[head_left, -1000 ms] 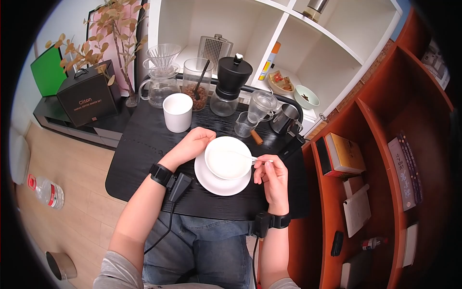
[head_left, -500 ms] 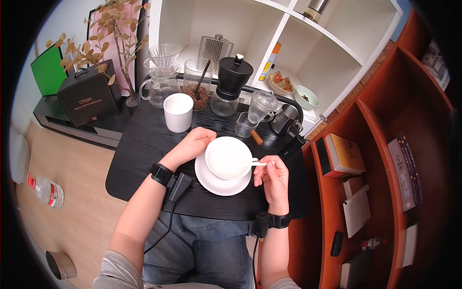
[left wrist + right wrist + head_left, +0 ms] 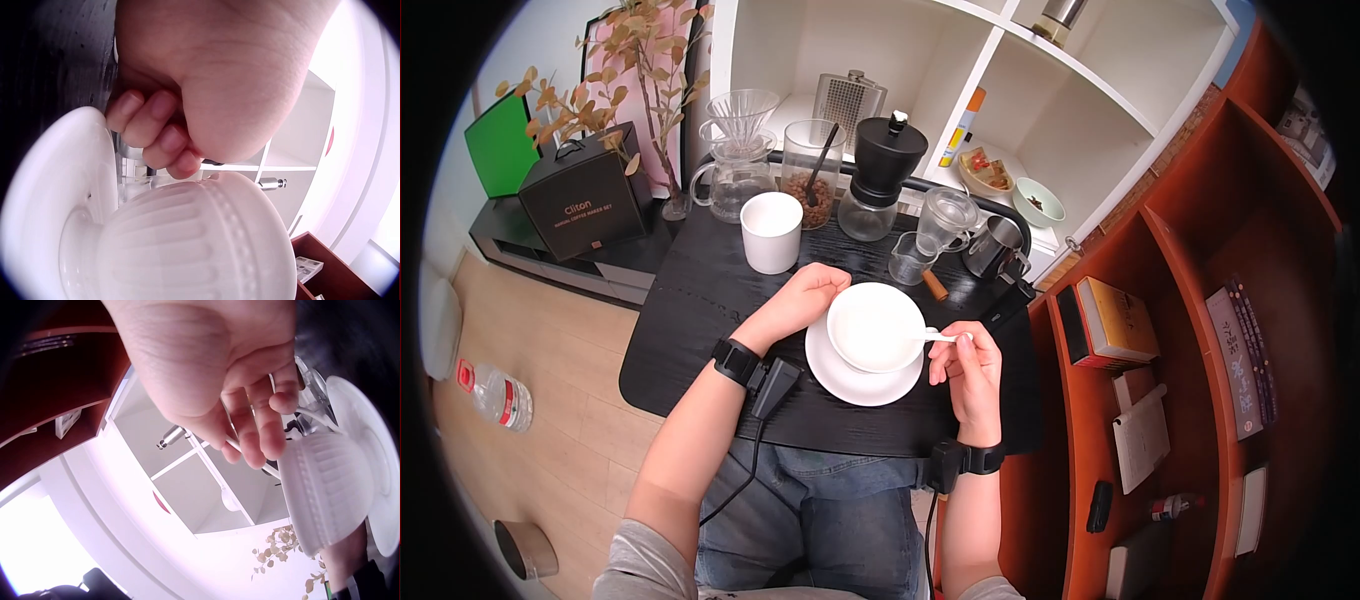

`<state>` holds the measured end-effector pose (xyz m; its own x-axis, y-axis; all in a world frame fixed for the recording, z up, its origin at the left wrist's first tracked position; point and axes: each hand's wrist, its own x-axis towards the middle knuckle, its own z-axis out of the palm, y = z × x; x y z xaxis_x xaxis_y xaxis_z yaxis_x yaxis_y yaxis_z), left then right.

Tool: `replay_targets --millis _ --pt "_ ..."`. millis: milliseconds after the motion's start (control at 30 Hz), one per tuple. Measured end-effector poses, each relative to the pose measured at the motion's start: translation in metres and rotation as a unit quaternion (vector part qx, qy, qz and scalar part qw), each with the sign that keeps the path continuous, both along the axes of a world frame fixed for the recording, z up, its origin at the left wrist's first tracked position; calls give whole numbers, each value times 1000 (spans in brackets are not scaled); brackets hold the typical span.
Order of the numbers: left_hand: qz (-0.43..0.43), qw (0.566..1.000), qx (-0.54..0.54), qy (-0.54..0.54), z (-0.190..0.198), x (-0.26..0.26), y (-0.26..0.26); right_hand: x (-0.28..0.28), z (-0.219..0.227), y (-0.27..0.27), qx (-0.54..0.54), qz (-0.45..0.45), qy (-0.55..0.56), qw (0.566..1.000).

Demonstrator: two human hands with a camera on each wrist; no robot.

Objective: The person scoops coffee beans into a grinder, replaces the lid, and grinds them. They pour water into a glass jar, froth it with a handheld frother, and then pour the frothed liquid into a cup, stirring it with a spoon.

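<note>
A white cup (image 3: 875, 328) with a ribbed outer wall and a beaded band under its rim stands on a white saucer (image 3: 862, 388). In the head view its inside looks plain white. Thumb and fingers of my right hand (image 3: 970, 375) pinch the handle of a white spoon (image 3: 941, 338) at the cup's right rim; the spoon's bowl end is hidden in the white of the cup. My left hand (image 3: 810, 290) lies at the cup's far left side with its fingers curled in, knuckles and fingertips close by the rim in the left wrist view.
Behind the cup on the black table (image 3: 690, 330) stand a white mug (image 3: 771, 235), a jar of beans (image 3: 810, 180), a coffee grinder (image 3: 882, 180), a glass dripper (image 3: 740, 125), a small glass pitcher (image 3: 907, 262) and a metal jug (image 3: 993, 247). Shelves rise behind and at right.
The spoon has shifted from lying across the cup's inside to the right rim, its handle now tilted differently in my right hand. My left hand, cup and saucer stay practically in place.
</note>
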<state>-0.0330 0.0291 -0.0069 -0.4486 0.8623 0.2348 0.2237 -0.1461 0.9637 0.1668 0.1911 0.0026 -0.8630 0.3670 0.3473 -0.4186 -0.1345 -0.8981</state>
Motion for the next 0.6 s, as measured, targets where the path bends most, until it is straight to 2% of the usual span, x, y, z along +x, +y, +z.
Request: replay_targets --millis 433,533,600 --pt "12 1000 -9 1 6 5 -1 -1 0 -1 21 24 -11 999" --pt "12 1000 -11 0 5 3 0 -1 -1 0 29 12 -14 999" --pt "7 1000 -9 0 2 2 0 -2 -1 0 16 -29 -14 999"
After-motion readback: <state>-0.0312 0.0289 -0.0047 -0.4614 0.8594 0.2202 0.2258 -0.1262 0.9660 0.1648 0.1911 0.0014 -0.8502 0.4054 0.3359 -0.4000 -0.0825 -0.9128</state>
